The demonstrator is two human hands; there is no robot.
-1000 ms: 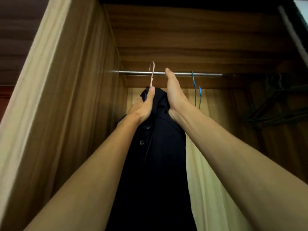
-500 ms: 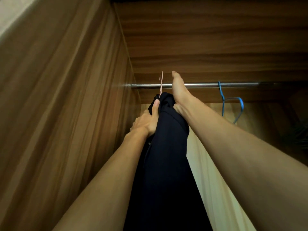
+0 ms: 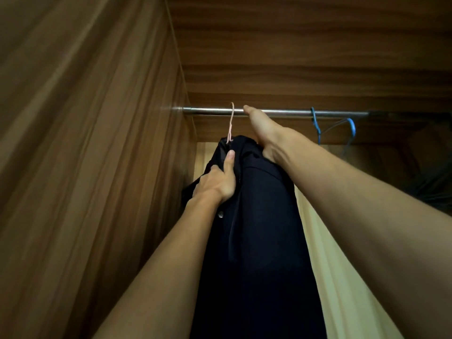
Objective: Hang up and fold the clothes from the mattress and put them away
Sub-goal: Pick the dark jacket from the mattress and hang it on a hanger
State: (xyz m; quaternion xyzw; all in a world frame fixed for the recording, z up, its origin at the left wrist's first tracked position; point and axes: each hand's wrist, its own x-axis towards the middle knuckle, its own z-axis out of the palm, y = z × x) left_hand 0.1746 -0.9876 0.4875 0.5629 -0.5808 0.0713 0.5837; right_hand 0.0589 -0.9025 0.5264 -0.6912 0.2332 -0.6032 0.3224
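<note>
1. Lower than half a second ago, the pink hanger [image 3: 231,123] now has its hook over the rail [image 3: 281,112], upper centre of the frame.
2. From it the dark shirt [image 3: 256,228] hangs down the centre, just beside a cream cloth [image 3: 330,265].
3. The left hand [image 3: 216,183] grips the shirt near its top, fingers curled, thumb straight up.
4. The right hand [image 3: 265,130] has straight fingers pressed together, tips at the rail.
5. A blue hanger [image 3: 316,126] hangs further right.

I count one dark garment [image 3: 256,228], one pink hanger [image 3: 231,123], at least one blue hanger [image 3: 315,126], one steel rail [image 3: 281,111], one cream cloth [image 3: 325,265], two hands: left hand [image 3: 217,184], right hand [image 3: 264,128].
</note>
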